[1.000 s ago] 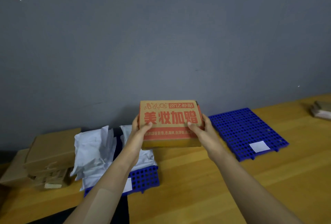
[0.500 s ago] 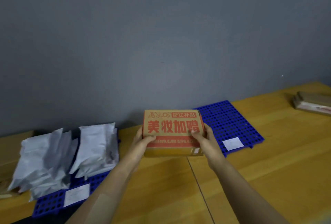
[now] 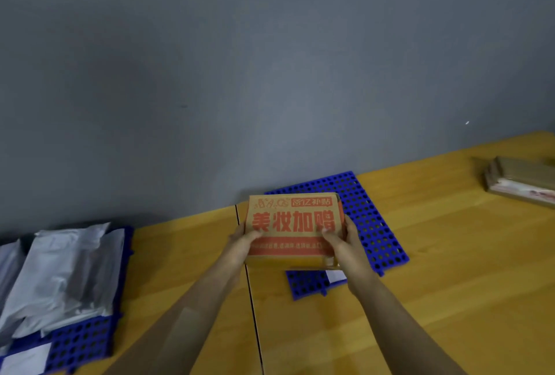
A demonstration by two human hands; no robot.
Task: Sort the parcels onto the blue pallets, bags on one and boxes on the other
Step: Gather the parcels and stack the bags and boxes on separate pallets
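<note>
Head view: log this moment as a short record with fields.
box: cardboard, red print, held level over the left part of the right pallet; contact unclear
left hand: grips the box's left end, thumb on top
right hand: grips the box's right end
right pallet: blue, partly hidden by the box
left pallet: blue, carries grey bags
table: wood; flat parcels lie at its far right
stage: box not yet released

Printed cardboard box, gripped by left hand and right hand, above right blue pallet; grey bags on left pallet.
</note>
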